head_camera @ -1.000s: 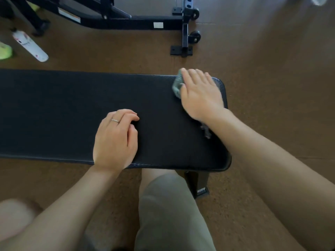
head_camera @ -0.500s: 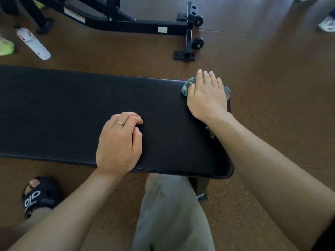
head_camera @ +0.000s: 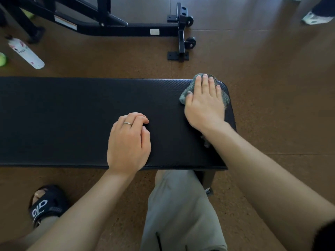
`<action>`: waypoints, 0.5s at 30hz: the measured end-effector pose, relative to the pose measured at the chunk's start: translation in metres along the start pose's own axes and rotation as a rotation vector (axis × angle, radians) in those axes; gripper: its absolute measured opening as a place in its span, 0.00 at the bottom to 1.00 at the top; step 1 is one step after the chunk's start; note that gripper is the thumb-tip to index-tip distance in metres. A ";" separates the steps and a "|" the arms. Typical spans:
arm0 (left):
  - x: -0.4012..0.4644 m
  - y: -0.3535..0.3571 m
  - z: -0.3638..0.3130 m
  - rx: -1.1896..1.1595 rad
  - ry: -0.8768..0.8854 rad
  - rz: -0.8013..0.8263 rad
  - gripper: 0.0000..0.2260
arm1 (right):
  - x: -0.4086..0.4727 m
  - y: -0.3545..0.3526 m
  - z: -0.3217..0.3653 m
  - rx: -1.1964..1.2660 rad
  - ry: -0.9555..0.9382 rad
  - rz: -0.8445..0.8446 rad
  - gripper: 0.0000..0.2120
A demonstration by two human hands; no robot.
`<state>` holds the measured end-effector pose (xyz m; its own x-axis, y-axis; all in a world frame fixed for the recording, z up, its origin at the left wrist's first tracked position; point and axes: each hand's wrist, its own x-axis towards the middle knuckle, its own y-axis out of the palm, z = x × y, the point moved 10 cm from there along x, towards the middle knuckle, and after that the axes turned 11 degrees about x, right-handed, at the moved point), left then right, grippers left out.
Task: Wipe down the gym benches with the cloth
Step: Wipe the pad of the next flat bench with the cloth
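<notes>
A long black padded gym bench (head_camera: 72, 120) runs across the view from the left edge. On its far right corner lies a grey-green cloth (head_camera: 187, 92), mostly hidden under my right hand (head_camera: 204, 104), which presses it flat with straight fingers. The cloth's edges stick out left of the thumb and past the fingers at the bench's right end. My left hand (head_camera: 128, 144) rests on the bench near its front edge, fingers curled under, holding nothing. It wears a ring.
A black metal frame of another machine (head_camera: 126, 27) with small wheels stands on the brown floor beyond the bench. A white bottle (head_camera: 27, 52) lies on the floor at far left. My knee and a black sandal (head_camera: 45, 205) are below the bench.
My right hand has slid the cloth to the right along the bench's far edge, from inside the right end to its corner. The left hand stays where it was.
</notes>
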<state>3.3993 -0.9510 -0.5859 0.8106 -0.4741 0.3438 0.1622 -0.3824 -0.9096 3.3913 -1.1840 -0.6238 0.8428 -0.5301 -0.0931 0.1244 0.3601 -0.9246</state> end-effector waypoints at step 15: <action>-0.004 -0.004 0.002 -0.034 -0.046 -0.024 0.13 | -0.122 -0.013 -0.066 0.024 0.077 -0.044 0.31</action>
<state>3.3961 -0.9462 -0.5842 0.8316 -0.4283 0.3535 0.1630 -0.4203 -0.8926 3.2525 -1.1748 -0.6251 0.7937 -0.6029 -0.0814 0.1736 0.3526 -0.9195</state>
